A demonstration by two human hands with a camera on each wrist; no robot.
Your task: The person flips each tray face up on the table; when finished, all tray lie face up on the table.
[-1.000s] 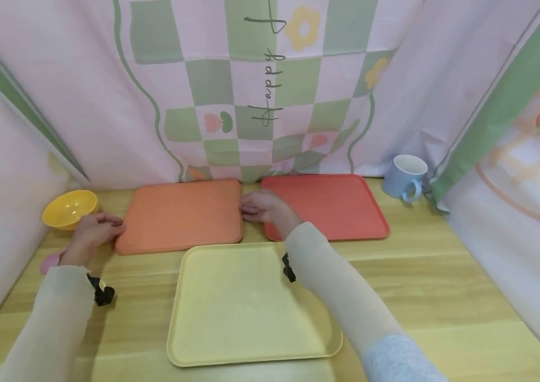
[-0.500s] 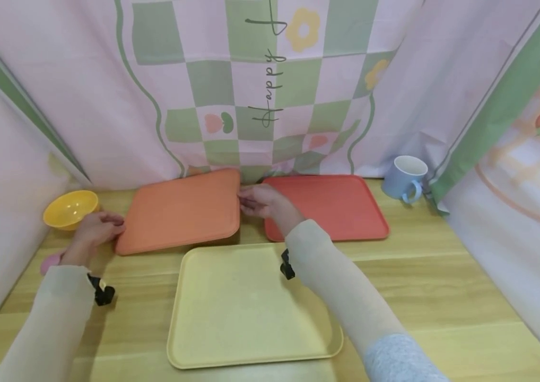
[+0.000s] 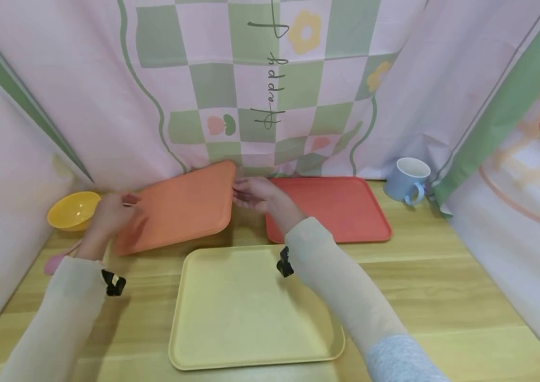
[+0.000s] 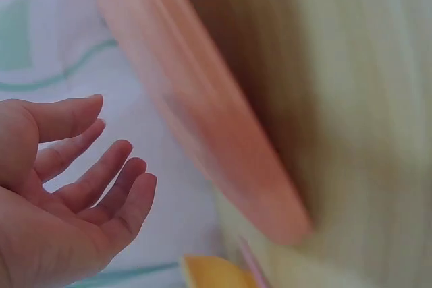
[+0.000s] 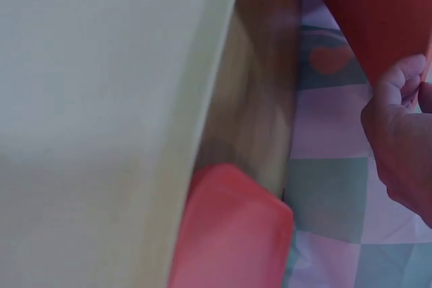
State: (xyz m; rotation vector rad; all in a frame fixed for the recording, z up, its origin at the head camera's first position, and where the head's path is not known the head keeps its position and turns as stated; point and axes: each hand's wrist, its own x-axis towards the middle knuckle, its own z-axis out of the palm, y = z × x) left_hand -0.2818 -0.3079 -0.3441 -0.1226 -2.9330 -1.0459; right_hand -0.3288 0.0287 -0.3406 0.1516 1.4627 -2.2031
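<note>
An orange tray (image 3: pixel 184 207) tilts on the table at the back left, its right side raised and its left end low. At that raised right edge my right hand (image 3: pixel 261 197) pinches the tray; the right wrist view has the fingers and thumb on the rim of the orange tray (image 5: pixel 388 15). My left hand (image 3: pixel 111 213) hovers over the tray's left end. Seen from the left wrist, this left hand (image 4: pixel 81 200) has loosely bent fingers, holds nothing and stays apart from the tray's side.
A cream tray (image 3: pixel 251 307) lies in front. The red tray (image 3: pixel 332 209) sits behind my right forearm. At the right back stands a blue mug (image 3: pixel 401 183). A yellow bowl (image 3: pixel 67 212) and a pink object (image 3: pixel 53 263), partly covered, are at the left. A patterned curtain (image 3: pixel 155 122) hangs behind.
The orange tray's right side has risen from the table with my right hand. My left hand has let go of the left edge and moved up and rightward over the tray.
</note>
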